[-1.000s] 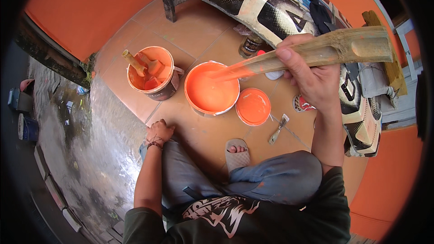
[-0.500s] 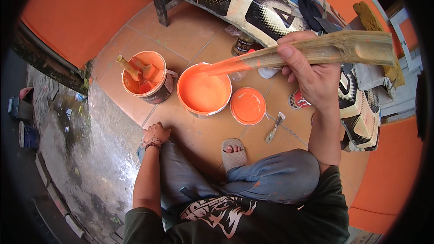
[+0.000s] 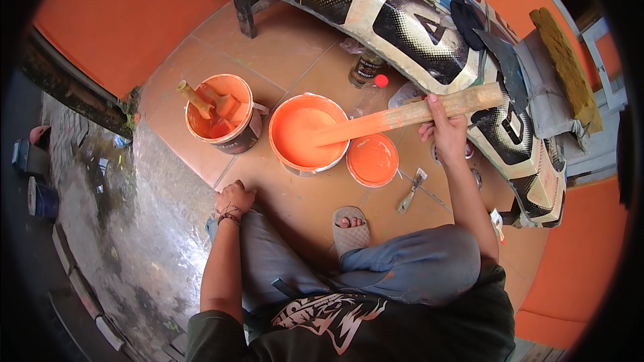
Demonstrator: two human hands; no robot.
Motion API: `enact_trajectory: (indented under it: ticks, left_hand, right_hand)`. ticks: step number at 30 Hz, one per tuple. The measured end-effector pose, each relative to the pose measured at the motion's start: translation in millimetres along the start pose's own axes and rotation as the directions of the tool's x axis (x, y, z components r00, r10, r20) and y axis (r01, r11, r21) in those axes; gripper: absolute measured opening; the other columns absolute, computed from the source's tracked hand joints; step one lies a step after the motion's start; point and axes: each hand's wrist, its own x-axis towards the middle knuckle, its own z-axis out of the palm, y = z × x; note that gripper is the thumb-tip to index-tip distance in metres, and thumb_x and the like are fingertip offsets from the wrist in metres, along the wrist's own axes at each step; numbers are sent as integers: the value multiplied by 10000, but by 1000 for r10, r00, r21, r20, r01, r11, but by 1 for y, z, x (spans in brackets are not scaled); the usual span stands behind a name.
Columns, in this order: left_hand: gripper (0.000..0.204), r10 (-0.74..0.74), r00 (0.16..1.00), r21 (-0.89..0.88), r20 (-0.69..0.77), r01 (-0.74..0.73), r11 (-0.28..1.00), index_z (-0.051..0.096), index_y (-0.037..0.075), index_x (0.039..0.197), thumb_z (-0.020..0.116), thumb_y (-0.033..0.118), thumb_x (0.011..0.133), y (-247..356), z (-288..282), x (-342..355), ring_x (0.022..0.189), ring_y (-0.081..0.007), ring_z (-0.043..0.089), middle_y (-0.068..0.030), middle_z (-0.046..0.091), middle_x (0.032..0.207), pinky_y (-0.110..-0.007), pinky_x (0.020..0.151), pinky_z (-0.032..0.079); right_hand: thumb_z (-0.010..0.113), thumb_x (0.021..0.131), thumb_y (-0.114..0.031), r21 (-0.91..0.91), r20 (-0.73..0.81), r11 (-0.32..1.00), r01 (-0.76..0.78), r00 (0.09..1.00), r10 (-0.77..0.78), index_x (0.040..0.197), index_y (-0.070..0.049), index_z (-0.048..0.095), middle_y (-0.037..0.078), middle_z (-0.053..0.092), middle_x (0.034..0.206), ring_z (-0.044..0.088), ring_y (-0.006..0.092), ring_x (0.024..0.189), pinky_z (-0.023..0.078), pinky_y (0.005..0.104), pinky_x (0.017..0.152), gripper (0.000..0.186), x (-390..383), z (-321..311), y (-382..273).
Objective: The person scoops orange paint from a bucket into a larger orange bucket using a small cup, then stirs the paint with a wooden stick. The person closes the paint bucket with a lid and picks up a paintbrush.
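Wooden stick [image 3: 409, 115] | right hand [image 3: 446, 133] grips | tip in orange paint bucket [image 3: 307, 135]

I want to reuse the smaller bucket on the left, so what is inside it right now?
The smaller bucket holds orange paint and two paint-coated tools with wooden handles, apparently brushes. Paint covers their heads and hides the bucket's bottom.

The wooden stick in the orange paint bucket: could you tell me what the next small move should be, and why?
Probably sweep the wooden stick around inside the paint bucket. The right hand grips its upper part, its orange-coated lower end dips into the paint, and the lid lies off beside the bucket. The left hand rests on the knee, free to steady the rim.
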Motion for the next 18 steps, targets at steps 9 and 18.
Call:
enact_trajectory:
  ticks: [9,18]
  left_hand:
    - [478,1,999,-29,34,0,1000,640,89,1124,617,471,836,-3,0,2,1115,-300,615,-158,673,1133,-485,1023,360]
    - [469,-5,1000,-35,2,5,999,643,92,1117,618,464,833,-3,1,1,1113,-297,617,-158,672,1135,-492,1028,358]
  right_hand:
    - [656,924,-276,210,-216,971,-112,964,157,968,24,574,115,632,753,598,146,489,467,239,384,313,-23,-17,59]
    - [660,923,-270,148,-319,988,-51,943,96,950,10,582,92,613,690,589,145,475,469,243,378,291,-46,-27,54]
